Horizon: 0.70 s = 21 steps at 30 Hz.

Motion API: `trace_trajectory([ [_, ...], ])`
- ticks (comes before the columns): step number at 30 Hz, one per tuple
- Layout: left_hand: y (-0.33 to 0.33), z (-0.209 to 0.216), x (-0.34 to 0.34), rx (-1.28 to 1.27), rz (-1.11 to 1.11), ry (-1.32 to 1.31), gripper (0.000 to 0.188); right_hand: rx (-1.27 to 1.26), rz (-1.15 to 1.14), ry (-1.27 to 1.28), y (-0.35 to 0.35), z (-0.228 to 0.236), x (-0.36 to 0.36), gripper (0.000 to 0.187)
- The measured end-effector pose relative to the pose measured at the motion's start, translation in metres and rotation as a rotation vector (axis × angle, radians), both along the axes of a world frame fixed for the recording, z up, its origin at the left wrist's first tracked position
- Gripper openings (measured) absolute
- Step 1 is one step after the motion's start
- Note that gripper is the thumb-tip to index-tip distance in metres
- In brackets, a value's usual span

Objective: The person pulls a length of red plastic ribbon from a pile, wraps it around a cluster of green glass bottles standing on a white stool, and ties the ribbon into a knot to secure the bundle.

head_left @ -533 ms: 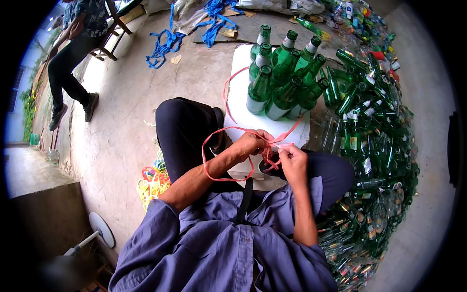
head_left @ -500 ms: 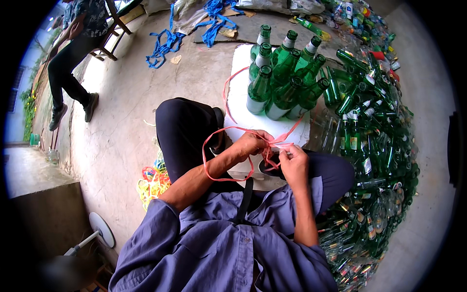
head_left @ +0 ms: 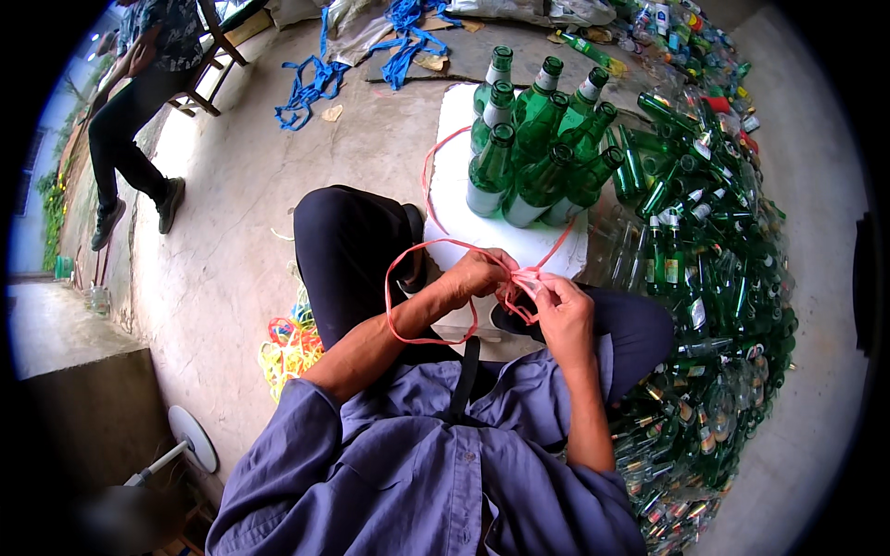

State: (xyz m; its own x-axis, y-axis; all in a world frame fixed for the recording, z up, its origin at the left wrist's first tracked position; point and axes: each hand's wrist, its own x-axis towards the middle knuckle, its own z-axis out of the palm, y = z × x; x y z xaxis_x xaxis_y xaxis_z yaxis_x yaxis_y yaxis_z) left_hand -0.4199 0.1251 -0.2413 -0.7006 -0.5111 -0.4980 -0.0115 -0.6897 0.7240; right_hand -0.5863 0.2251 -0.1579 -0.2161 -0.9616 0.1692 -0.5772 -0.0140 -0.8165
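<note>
Between my knees, my left hand (head_left: pixel 477 276) and my right hand (head_left: pixel 564 313) both pinch a pink plastic cord (head_left: pixel 527 278), which is bunched and crossed between my fingers. One loop of it hangs round my left forearm. A strand runs up from my hands toward the bottles, and another part lies along the left edge of a white board (head_left: pixel 454 167). On that board several green glass bottles (head_left: pixel 489 174) stand upright in a tight group, just beyond my hands. Whether the cord passes behind the bottles is hidden.
A big heap of green and clear bottles (head_left: pixel 732 278) fills the right side. Yellow and red cords (head_left: pixel 289 347) lie by my left knee, blue straps (head_left: pixel 311 93) farther off. Someone sits on a wooden chair (head_left: pixel 211 65) at the far left. A round white disc on a pole (head_left: pixel 193 437) stands lower left.
My right fingers have shifted slightly up and closer to the left hand, and the cord between them is more bunched. The bottles look unmoved on the board.
</note>
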Motion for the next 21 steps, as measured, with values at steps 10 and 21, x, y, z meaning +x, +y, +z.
trace_trajectory([
  [10,-0.002,0.011,0.003,0.184,0.172,0.106,0.011,0.466,-0.144,-0.755,0.007,-0.019,0.007,0.023],
  [21,0.003,0.029,0.002,0.207,0.083,0.158,0.018,0.395,-0.199,-0.835,0.000,-0.026,0.007,0.021],
])
